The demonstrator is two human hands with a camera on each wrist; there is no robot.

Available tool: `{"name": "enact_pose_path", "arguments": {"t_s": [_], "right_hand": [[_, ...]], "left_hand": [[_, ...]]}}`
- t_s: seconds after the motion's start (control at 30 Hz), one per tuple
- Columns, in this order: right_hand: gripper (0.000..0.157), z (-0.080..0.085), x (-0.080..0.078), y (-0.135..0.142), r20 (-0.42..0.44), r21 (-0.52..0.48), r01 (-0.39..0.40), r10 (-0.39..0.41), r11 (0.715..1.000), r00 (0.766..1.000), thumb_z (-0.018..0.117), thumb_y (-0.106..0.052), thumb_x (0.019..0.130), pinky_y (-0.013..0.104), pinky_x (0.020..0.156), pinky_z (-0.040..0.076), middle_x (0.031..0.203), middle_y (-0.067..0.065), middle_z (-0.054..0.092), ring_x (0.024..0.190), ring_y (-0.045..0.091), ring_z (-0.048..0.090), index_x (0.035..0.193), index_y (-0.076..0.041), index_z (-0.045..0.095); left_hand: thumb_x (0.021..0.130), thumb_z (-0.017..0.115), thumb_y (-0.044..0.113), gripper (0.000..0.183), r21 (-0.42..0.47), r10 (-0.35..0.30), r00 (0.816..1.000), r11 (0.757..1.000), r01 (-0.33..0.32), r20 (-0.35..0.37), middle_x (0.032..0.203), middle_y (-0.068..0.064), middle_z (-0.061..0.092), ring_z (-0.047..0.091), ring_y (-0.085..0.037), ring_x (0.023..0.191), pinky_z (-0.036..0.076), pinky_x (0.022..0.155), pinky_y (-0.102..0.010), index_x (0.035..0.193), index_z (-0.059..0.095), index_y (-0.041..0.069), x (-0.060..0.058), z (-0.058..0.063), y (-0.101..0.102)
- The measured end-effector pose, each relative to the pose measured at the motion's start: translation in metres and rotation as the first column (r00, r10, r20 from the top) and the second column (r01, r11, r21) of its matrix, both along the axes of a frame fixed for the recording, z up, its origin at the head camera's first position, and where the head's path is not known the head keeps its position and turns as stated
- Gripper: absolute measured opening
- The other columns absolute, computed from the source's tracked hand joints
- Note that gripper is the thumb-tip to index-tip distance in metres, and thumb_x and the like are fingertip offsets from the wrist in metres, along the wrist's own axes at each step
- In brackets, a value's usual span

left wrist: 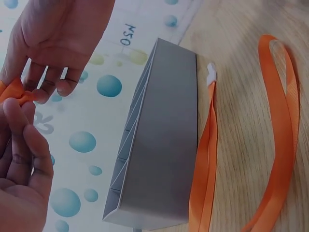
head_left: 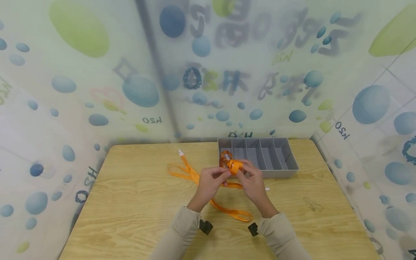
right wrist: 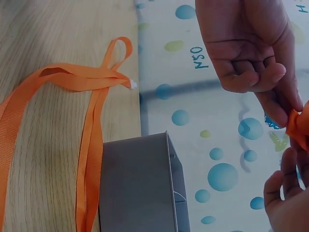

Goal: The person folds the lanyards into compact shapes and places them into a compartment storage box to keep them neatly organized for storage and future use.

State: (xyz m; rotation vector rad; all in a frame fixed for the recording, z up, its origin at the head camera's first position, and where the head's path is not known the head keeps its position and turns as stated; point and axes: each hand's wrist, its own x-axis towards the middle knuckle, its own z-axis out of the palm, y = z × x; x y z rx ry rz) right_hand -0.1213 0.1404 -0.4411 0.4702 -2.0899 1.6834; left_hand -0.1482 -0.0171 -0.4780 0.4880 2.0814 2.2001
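Note:
In the head view, an orange lanyard [head_left: 234,167], wound into a small roll, is held up in front of the grey divided box [head_left: 276,174]. My left hand [head_left: 208,184] pinches it from the left with thumb and fingertips. From the other side my right hand [head_left: 254,180] grips the roll between thumb and fingers. The left wrist view shows the orange band [left wrist: 14,92] between both hands' fingertips, at the picture's edge. Another orange lanyard [head_left: 226,154] lies in the box's leftmost compartment, partly hidden by the hands.
More orange lanyards [head_left: 194,176] lie loosely crossed on the wooden table [head_left: 139,202], left of and under the hands. One white clip [head_left: 181,153] points to the back left, another white clip [head_left: 267,189] sits before the box. A patterned curtain [head_left: 195,108] hangs behind the table.

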Motion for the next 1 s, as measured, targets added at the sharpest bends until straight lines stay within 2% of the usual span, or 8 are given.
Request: {"name": "enact_pose_path", "arguments": {"t_s": [0.17, 0.33, 0.4, 0.47, 0.6, 0.77, 0.9, 1.0], "right_hand": [[0.013, -0.003, -0.003, 0.003, 0.029, -0.031, -0.011, 0.012, 0.999, 1.0, 0.061, 0.016, 0.089, 0.022, 0.07, 0.045, 0.099, 0.028, 0.068, 0.082, 0.007, 0.054, 0.097, 0.015, 0.071], [0.014, -0.006, -0.005, 0.006, 0.049, -0.044, -0.021, 0.023, 0.999, 0.999, 0.06, 0.016, 0.09, 0.021, 0.069, 0.047, 0.099, 0.029, 0.068, 0.082, 0.007, 0.056, 0.099, 0.015, 0.07], [0.013, -0.007, -0.006, 0.008, 0.056, -0.052, -0.013, 0.016, 0.999, 0.998, 0.06, 0.016, 0.09, 0.021, 0.069, 0.049, 0.099, 0.029, 0.068, 0.083, 0.006, 0.057, 0.099, 0.016, 0.07], [0.014, -0.007, -0.007, 0.009, 0.068, -0.063, -0.003, 0.007, 0.998, 0.998, 0.06, 0.016, 0.089, 0.02, 0.07, 0.049, 0.1, 0.029, 0.068, 0.084, 0.006, 0.058, 0.098, 0.016, 0.07], [0.014, -0.008, -0.009, 0.01, 0.076, -0.071, 0.004, 0.002, 0.997, 0.997, 0.06, 0.017, 0.088, 0.017, 0.069, 0.049, 0.1, 0.03, 0.068, 0.085, 0.005, 0.058, 0.098, 0.016, 0.07], [0.012, -0.007, -0.012, 0.011, 0.056, -0.051, 0.017, -0.014, 0.999, 0.998, 0.06, 0.019, 0.087, 0.017, 0.069, 0.049, 0.095, 0.03, 0.068, 0.083, 0.007, 0.058, 0.094, 0.016, 0.07], [0.012, -0.008, -0.015, 0.012, 0.063, -0.013, 0.07, -0.07, 0.997, 0.996, 0.059, 0.019, 0.086, 0.018, 0.066, 0.047, 0.09, 0.027, 0.067, 0.077, 0.009, 0.055, 0.089, 0.015, 0.069], [0.012, -0.023, -0.024, 0.016, 0.07, 0.011, 0.13, -0.13, 0.991, 0.989, 0.058, 0.019, 0.085, 0.019, 0.063, 0.045, 0.088, 0.026, 0.067, 0.073, 0.011, 0.053, 0.086, 0.014, 0.069]], "left_hand": [[0.094, 0.068, 0.008, 0.022, -0.002, -0.02, 0.999, 1.0, 0.02, 0.03, 0.092, -0.022, 0.071, 0.064, -0.01, 0.063, 0.058, 0.061, -0.03, 0.107, 0.072, -0.01, -0.002, -0.003, 0.0], [0.094, 0.07, 0.012, 0.024, -0.056, -0.008, 0.999, 0.998, 0.01, 0.047, 0.104, -0.02, 0.072, 0.066, -0.009, 0.068, 0.059, 0.068, -0.046, 0.11, 0.072, -0.005, -0.005, -0.008, -0.003], [0.094, 0.07, 0.013, 0.023, -0.096, 0.027, 0.999, 0.995, -0.024, 0.031, 0.103, -0.017, 0.072, 0.065, -0.008, 0.064, 0.059, 0.065, -0.044, 0.109, 0.073, -0.004, -0.007, -0.011, -0.004], [0.094, 0.07, 0.012, 0.02, -0.147, 0.078, 0.997, 0.986, -0.078, -0.006, 0.1, -0.014, 0.073, 0.061, -0.008, 0.058, 0.057, 0.057, -0.037, 0.107, 0.074, -0.002, -0.01, -0.014, -0.005], [0.093, 0.071, 0.011, 0.014, -0.255, 0.174, 0.978, 0.947, -0.198, -0.113, 0.097, -0.007, 0.074, 0.052, -0.009, 0.05, 0.043, 0.043, -0.023, 0.103, 0.076, 0.003, -0.018, -0.022, -0.006], [0.092, 0.072, 0.012, 0.018, -0.379, 0.237, 0.944, 0.872, -0.311, -0.231, 0.101, -0.008, 0.074, 0.053, -0.006, 0.05, 0.046, 0.045, -0.022, 0.106, 0.075, 0.001, -0.028, -0.035, -0.008], [0.092, 0.073, 0.012, 0.023, -0.454, 0.263, 0.925, 0.813, -0.366, -0.275, 0.103, -0.01, 0.073, 0.054, -0.004, 0.048, 0.046, 0.044, -0.022, 0.111, 0.074, 0.0, -0.034, -0.043, -0.008], [0.091, 0.074, 0.014, 0.023, -0.484, 0.277, 0.922, 0.789, -0.38, -0.273, 0.1, -0.009, 0.074, 0.051, -0.004, 0.044, 0.043, 0.04, -0.023, 0.111, 0.075, 0.002, -0.037, -0.047, -0.007]]}}
